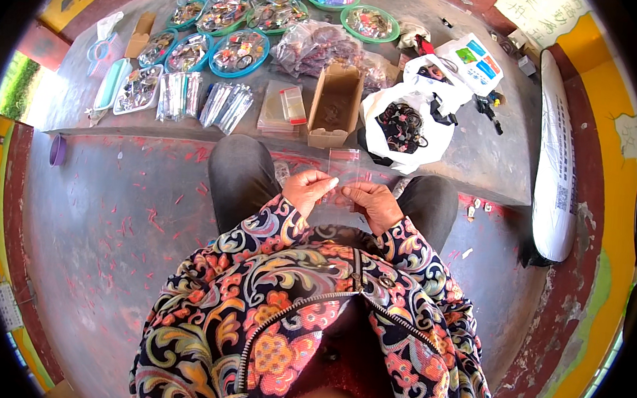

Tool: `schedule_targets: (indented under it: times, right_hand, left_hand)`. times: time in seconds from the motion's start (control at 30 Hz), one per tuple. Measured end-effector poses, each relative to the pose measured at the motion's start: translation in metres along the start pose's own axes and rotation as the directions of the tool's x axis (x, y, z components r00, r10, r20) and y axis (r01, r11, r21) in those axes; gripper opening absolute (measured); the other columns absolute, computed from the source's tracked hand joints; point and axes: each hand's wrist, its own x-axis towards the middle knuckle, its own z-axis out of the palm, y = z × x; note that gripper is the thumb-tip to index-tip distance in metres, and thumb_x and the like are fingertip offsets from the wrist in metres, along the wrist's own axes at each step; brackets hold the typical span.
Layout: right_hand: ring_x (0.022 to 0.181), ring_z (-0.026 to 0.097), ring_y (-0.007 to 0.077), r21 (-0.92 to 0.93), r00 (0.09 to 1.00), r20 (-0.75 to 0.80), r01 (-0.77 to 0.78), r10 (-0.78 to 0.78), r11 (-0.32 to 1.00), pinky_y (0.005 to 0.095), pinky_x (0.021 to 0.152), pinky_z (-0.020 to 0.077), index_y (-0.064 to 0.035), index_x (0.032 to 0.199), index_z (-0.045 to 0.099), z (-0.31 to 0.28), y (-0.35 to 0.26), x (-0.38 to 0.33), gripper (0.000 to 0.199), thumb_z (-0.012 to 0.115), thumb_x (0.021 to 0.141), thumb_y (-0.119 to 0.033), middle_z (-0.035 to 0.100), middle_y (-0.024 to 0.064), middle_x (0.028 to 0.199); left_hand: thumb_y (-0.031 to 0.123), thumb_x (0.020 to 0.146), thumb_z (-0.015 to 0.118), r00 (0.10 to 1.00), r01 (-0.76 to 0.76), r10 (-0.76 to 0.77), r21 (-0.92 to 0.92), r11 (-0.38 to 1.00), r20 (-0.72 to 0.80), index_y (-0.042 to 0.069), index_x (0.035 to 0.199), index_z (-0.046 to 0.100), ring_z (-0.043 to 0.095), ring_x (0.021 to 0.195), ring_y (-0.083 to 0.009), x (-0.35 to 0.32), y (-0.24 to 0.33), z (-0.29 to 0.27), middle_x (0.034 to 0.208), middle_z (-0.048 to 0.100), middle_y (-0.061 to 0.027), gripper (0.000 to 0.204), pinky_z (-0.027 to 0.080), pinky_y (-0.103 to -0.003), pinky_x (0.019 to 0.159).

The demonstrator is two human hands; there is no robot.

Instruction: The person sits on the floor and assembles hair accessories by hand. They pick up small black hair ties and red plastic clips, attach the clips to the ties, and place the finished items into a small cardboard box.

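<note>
Between my knees, my left hand and my right hand hold a small clear plastic zip bag with a red strip along its far edge. The fingers of each hand are pinched on one side of it, thumbs on top. Whether anything lies inside the bag I cannot tell. Just beyond it stands an open brown cardboard box. Left of that box lies a stack of flat clear bags, a red-edged one on top.
A white plastic bag of dark hair ties stands right of the box. Bundles of slim packets, a white tray of small items and several basins of trinkets fill the left and back. A long white sack leans at right.
</note>
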Motion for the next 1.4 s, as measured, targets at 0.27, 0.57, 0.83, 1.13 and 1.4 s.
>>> schedule_targets:
  times: [0.27,0.57,0.83,1.13,1.4]
  right_hand:
    - [0.066,0.056,0.0108,-0.058,0.999,0.008,0.037,-0.036,0.998,0.0219,0.060,0.0388,-0.0002,0.083,0.062,-0.002,0.002,0.001,0.017,0.060,0.075,-0.015,0.062,0.0072,0.073]
    - [0.065,0.055,0.0127,0.023,0.997,-0.036,0.064,-0.063,0.998,0.0237,0.063,0.0418,0.0028,0.076,0.063,-0.002,0.003,0.001,0.011,0.063,0.070,-0.006,0.061,0.0091,0.069]
    - [0.062,0.054,0.0109,0.023,0.994,-0.074,0.086,-0.084,0.996,0.0223,0.062,0.0414,0.0030,0.072,0.062,-0.001,0.006,0.004,0.008,0.064,0.068,-0.004,0.061,0.0069,0.066]
    - [0.056,0.050,0.0081,0.027,0.992,-0.084,0.099,-0.096,0.995,0.0208,0.054,0.0386,-0.0002,0.063,0.058,0.001,0.005,0.004,0.009,0.066,0.067,-0.003,0.058,0.0038,0.060]
    - [0.050,0.045,0.0062,-0.023,0.990,-0.105,0.087,-0.089,0.996,0.0211,0.047,0.0352,-0.0015,0.062,0.056,0.002,0.007,0.005,0.011,0.067,0.066,-0.003,0.054,0.0007,0.059]
  left_hand:
    - [0.017,0.077,0.060,1.000,-0.014,0.013,0.059,0.998,0.013,0.002,0.081,0.060,0.049,0.059,-0.0054,-0.001,-0.001,-0.001,0.069,0.058,-0.0016,0.015,0.038,-0.018,0.052]
    - [0.017,0.079,0.057,0.996,-0.009,0.007,0.015,1.000,0.085,0.001,0.084,0.059,0.050,0.062,-0.0062,-0.002,-0.002,-0.002,0.072,0.058,-0.0022,0.017,0.038,-0.019,0.053]
    - [0.016,0.081,0.055,0.996,0.012,-0.012,-0.001,1.000,0.089,0.001,0.089,0.058,0.054,0.070,-0.0086,-0.001,-0.005,-0.004,0.079,0.060,-0.0036,0.018,0.039,-0.019,0.054]
    - [0.015,0.081,0.054,0.984,-0.009,0.005,0.021,1.000,0.176,0.003,0.093,0.057,0.054,0.073,-0.0086,0.000,-0.009,-0.007,0.085,0.059,-0.0033,0.017,0.041,-0.020,0.055]
    - [0.016,0.079,0.057,0.971,-0.038,0.043,-0.027,0.999,0.236,0.004,0.095,0.055,0.052,0.069,-0.0076,-0.005,-0.001,0.000,0.079,0.057,-0.0011,0.020,0.041,-0.020,0.055]
